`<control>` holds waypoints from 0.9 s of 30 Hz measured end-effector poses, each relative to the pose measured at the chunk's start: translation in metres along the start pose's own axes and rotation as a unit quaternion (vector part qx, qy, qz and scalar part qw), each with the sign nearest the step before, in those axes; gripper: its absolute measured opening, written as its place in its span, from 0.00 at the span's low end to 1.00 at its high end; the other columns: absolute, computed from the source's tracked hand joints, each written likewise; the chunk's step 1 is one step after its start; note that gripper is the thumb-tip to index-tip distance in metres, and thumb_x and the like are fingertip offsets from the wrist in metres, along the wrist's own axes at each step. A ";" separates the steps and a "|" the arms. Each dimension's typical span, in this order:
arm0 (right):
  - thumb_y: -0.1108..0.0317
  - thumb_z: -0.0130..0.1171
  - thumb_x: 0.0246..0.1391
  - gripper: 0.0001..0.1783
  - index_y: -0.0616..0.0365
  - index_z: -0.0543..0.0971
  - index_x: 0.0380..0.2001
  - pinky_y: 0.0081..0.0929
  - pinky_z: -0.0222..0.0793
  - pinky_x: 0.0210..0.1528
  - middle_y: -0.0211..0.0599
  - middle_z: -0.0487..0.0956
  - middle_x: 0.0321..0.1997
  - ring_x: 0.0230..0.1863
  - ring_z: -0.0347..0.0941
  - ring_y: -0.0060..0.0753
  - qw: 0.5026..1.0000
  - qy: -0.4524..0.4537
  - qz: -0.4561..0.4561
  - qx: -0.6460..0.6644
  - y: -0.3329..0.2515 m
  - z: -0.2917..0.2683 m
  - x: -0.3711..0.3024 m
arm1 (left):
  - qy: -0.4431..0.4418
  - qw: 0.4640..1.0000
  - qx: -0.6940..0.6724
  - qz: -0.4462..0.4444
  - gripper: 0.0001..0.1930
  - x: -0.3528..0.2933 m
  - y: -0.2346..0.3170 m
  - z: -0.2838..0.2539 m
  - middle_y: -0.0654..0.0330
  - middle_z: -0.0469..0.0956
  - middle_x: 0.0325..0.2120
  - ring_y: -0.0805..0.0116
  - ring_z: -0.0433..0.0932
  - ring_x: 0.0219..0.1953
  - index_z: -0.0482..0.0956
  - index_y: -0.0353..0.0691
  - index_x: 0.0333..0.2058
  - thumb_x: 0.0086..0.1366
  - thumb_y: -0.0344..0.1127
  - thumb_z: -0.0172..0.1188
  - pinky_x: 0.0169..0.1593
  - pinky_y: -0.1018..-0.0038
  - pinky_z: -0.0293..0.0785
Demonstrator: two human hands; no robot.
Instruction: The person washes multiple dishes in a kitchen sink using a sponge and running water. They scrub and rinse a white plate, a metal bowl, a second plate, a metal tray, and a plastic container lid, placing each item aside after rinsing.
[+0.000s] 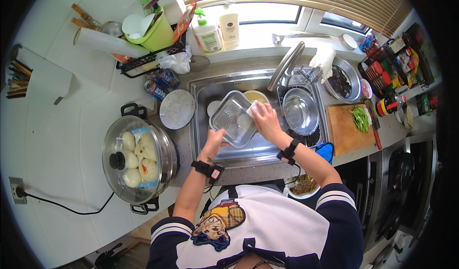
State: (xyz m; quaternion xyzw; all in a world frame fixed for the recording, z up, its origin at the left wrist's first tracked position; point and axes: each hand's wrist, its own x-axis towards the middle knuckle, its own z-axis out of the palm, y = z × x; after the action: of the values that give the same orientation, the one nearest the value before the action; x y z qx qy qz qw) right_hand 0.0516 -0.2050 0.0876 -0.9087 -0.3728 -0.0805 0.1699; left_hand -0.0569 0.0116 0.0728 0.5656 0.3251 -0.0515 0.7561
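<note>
Over the sink [267, 152] I hold a clear rectangular glass container [232, 121], tilted, with ridges showing in its base. My left hand [215, 141] grips its near left corner. At the right rim my right hand [267, 122] is closed on a small white wad [252, 108], pressed against the container; whether it is cloth, sponge or paper I cannot tell. Behind the container, partly hidden, sit a yellowish bowl [257, 96] and a white round dish [213, 107] in the sink.
A metal bowl [300, 111] rests on the sink's right side, below the faucet [286, 67]. Left stand a white plate [177, 109] and a lidded steamer [136, 158] with buns. To the right lies a cutting board [344, 130] with chopped greens [359, 118] and a knife [376, 130].
</note>
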 end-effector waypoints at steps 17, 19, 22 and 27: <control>0.67 0.51 0.52 0.26 0.65 0.74 0.55 0.36 0.61 0.60 0.42 0.69 0.63 0.65 0.63 0.39 0.964 -0.002 -0.148 -0.221 0.008 0.059 -0.012 | 0.118 0.948 0.281 0.091 0.22 0.034 0.012 0.015 0.36 0.78 0.44 0.39 0.79 0.47 0.67 0.32 0.52 0.58 0.28 0.56 0.49 0.56 0.78; 0.68 0.52 0.52 0.25 0.64 0.75 0.54 0.36 0.62 0.59 0.42 0.70 0.62 0.64 0.64 0.41 0.974 -0.016 -0.133 -0.183 0.008 0.062 -0.016 | 0.138 0.958 0.234 0.088 0.23 0.041 0.010 0.014 0.39 0.78 0.46 0.43 0.78 0.51 0.69 0.33 0.54 0.58 0.28 0.56 0.52 0.59 0.74; 0.69 0.54 0.51 0.23 0.61 0.75 0.53 0.39 0.64 0.56 0.42 0.72 0.59 0.61 0.66 0.44 0.996 -0.005 -0.060 -0.062 0.009 0.070 -0.020 | 0.133 0.918 0.288 0.238 0.22 0.047 0.003 0.012 0.39 0.79 0.45 0.38 0.78 0.50 0.67 0.34 0.52 0.58 0.28 0.57 0.52 0.56 0.73; 0.68 0.60 0.52 0.20 0.54 0.77 0.50 0.47 0.68 0.52 0.46 0.74 0.55 0.56 0.67 0.52 0.988 0.025 0.098 0.115 -0.024 0.095 -0.026 | 0.125 0.904 0.243 0.330 0.19 0.043 -0.009 0.024 0.44 0.80 0.40 0.47 0.81 0.45 0.66 0.37 0.53 0.63 0.25 0.57 0.48 0.62 0.74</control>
State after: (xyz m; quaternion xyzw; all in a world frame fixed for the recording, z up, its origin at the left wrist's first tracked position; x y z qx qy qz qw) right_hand 0.0180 -0.1703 -0.0020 -0.9131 -0.2839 -0.0430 0.2895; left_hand -0.0173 -0.0003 0.0449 0.8084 0.1892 0.1950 0.5222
